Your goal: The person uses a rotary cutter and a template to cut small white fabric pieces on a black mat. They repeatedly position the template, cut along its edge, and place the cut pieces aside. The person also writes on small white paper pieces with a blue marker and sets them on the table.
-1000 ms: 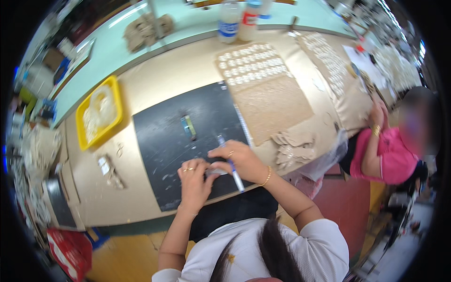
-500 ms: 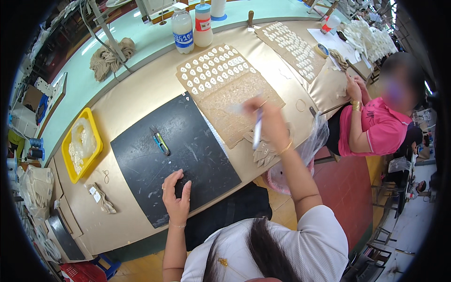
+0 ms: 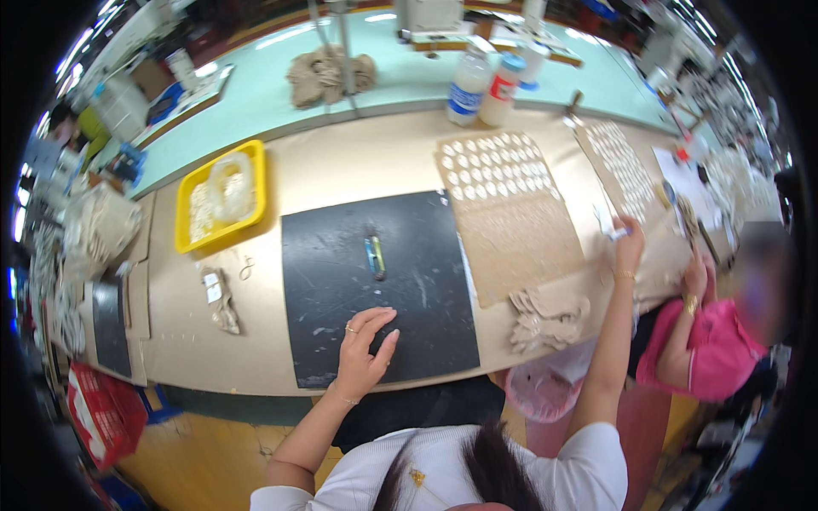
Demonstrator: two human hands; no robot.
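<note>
A single wide fisheye view looks steeply down from the person's head onto the desk [image 3: 358,162], close enough that their own hair and shoulders fill the near edge. It faces away from the person, across the black mat [image 3: 341,281] toward the far green counter [image 3: 256,94]. Straight edges bow toward the dark round rim. A co-worker sits at the right.

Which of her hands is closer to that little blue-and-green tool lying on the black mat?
Left. The left hand lies flat on the black mat, just below the small tool. The right hand is stretched far off to the right, past the cardboard sheet.
</note>
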